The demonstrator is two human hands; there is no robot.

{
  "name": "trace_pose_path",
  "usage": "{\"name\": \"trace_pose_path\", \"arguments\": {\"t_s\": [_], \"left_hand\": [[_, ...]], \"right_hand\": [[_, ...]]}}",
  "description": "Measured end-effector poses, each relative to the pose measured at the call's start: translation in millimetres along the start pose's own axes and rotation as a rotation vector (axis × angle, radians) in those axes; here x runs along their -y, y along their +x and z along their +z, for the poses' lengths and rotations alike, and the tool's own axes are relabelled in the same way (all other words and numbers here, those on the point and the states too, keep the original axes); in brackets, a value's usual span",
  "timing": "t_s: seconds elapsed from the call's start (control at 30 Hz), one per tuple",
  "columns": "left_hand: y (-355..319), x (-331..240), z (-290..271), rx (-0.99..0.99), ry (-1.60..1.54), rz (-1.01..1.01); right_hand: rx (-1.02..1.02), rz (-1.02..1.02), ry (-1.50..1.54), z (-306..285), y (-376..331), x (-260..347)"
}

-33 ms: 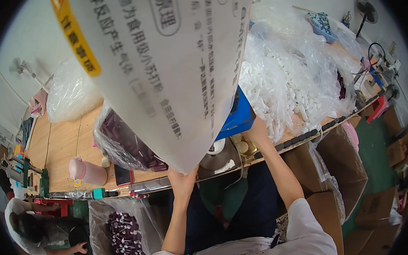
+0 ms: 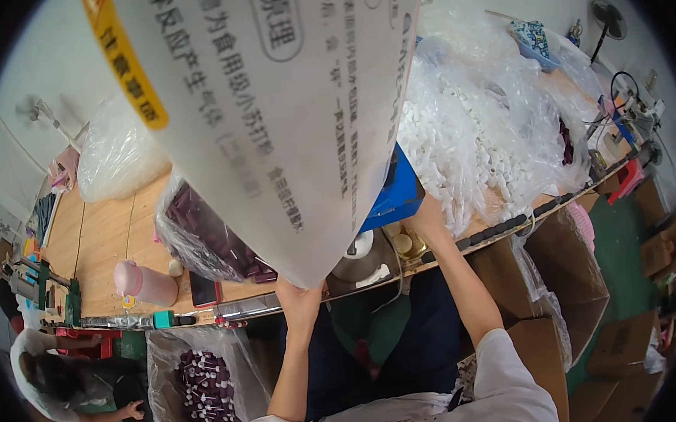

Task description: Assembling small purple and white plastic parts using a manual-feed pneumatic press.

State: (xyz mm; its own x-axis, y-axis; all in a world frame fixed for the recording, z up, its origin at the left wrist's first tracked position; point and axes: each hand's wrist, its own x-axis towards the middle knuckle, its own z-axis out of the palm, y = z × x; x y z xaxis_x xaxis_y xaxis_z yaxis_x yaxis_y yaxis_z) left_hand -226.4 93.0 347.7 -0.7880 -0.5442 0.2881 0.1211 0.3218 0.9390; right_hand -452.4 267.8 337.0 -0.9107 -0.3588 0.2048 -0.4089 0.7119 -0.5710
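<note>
A large white sheet [image 2: 287, 137] printed with dark characters and a yellow label hangs very close to the camera, tapering downward. It hides much of the middle. My left hand [image 2: 300, 297] is by its lower tip, near the table's front edge; the sheet covers the fingers, and I cannot tell whether they touch it. My right hand [image 2: 427, 219] reaches beside a blue box-shaped device [image 2: 400, 195], its fingers out of sight. Purple tube-like pieces [image 2: 212, 234] lie in a clear bag left of the sheet. White small parts [image 2: 477, 137] are heaped under clear plastic on the right.
On the wooden table [image 2: 103, 233] stand a pink bottle [image 2: 145, 285] and a dark phone [image 2: 203, 289]. A lined box of purple-and-white pieces [image 2: 208, 393] sits below left. Cardboard boxes [image 2: 566, 274] stand at right. Another person [image 2: 54, 371] sits at lower left.
</note>
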Motion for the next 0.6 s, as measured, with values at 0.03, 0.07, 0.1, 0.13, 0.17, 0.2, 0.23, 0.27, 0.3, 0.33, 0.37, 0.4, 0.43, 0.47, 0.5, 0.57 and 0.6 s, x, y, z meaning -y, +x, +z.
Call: {"name": "trace_pose_path", "arguments": {"t_s": [0.03,0.07,0.1,0.13,0.17,0.2,0.23,0.27,0.3,0.33,0.37,0.4,0.43,0.47,0.5,0.57,0.6], "left_hand": [[0.0,-1.9,-2.2,-0.049,-0.021,-0.037],[0.9,-1.6,4.2,-0.076,-0.049,0.003],[1.0,-1.8,6.5,-0.083,-0.045,0.003],[1.7,-2.6,9.7,-0.042,0.013,0.018],[3.3,-4.5,14.7,-0.001,0.069,0.035],[8.9,-10.3,25.3,0.023,0.204,0.124],[11.6,-4.5,27.9,0.064,0.264,0.187],[14.7,2.6,33.1,0.050,0.249,0.196],[18.3,9.0,42.6,0.050,0.217,0.213],[21.4,13.0,44.2,0.040,0.216,0.220],[23.0,16.8,44.9,0.035,0.257,0.294],[21.5,18.8,44.6,0.041,0.298,0.359],[21.1,21.0,45.2,0.040,0.298,0.356],[20.7,23.1,46.4,0.035,0.267,0.337],[19.6,23.7,46.6,0.031,0.236,0.318],[20.3,14.3,40.5,0.009,0.241,0.282],[26.6,-0.4,34.8,0.010,0.220,0.255]], "right_hand": [[-0.041,-0.035,0.002,3.0,1.6,-5.8],[-0.084,-0.069,0.003,3.0,2.6,-11.3],[-0.081,-0.075,0.007,3.0,2.7,-10.5],[-0.082,-0.064,0.008,1.8,2.7,-10.3],[-0.082,-0.063,0.009,-1.4,1.8,-10.8],[-0.085,-0.060,0.008,-6.8,1.0,-9.9],[-0.063,-0.009,0.057,-18.1,-4.2,4.2],[-0.039,0.042,0.106,-22.6,-8.0,13.5],[-0.040,0.031,0.103,-24.2,-10.4,6.5],[-0.087,-0.013,0.159,-24.2,-10.5,-0.5],[-0.132,-0.058,0.217,-22.3,-8.0,-5.5],[-0.163,-0.067,0.306,-26.8,-11.5,-1.6],[-0.161,-0.066,0.305,-21.3,-12.4,-3.2],[-0.120,-0.090,0.509,-12.4,-12.8,-6.5],[-0.079,-0.110,0.712,-6.6,-16.0,-7.5],[0.032,-0.001,0.875,0.6,-34.0,30.9],[0.057,0.009,0.999,8.3,-40.4,43.8]]}}
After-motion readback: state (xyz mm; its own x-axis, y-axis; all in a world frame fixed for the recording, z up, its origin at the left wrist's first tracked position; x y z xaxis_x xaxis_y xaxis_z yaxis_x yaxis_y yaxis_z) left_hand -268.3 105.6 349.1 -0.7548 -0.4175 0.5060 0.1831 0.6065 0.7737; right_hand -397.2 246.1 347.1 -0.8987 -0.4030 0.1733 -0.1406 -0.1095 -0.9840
